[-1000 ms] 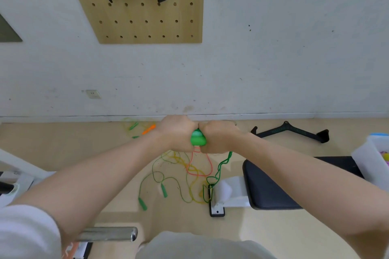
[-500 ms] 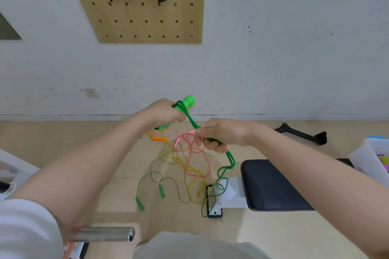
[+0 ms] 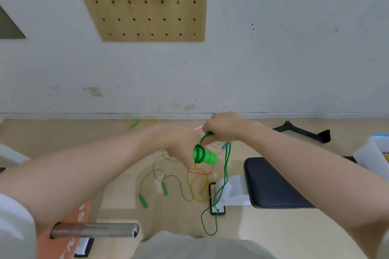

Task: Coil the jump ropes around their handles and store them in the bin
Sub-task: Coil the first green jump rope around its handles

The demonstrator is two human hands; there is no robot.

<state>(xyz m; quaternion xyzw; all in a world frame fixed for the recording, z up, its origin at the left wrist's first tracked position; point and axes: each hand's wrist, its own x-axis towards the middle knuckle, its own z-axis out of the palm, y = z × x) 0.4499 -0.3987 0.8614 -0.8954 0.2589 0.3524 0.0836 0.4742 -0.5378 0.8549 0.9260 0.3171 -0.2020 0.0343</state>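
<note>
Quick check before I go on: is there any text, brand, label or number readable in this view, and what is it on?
Nothing reads as a full word.
Orange plate at lower left: white letters, cut off by the left arm and blurred; something like "S S" shows, not legible as a word.
Wall socket: no readable marking.
Green handles, pegboard, bench and bin: no text visible.

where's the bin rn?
Head view, far right edge: the translucent white bin sits at the far end of the black bench pad, past the right forearm and below the black bar attachment on the floor.
</note>
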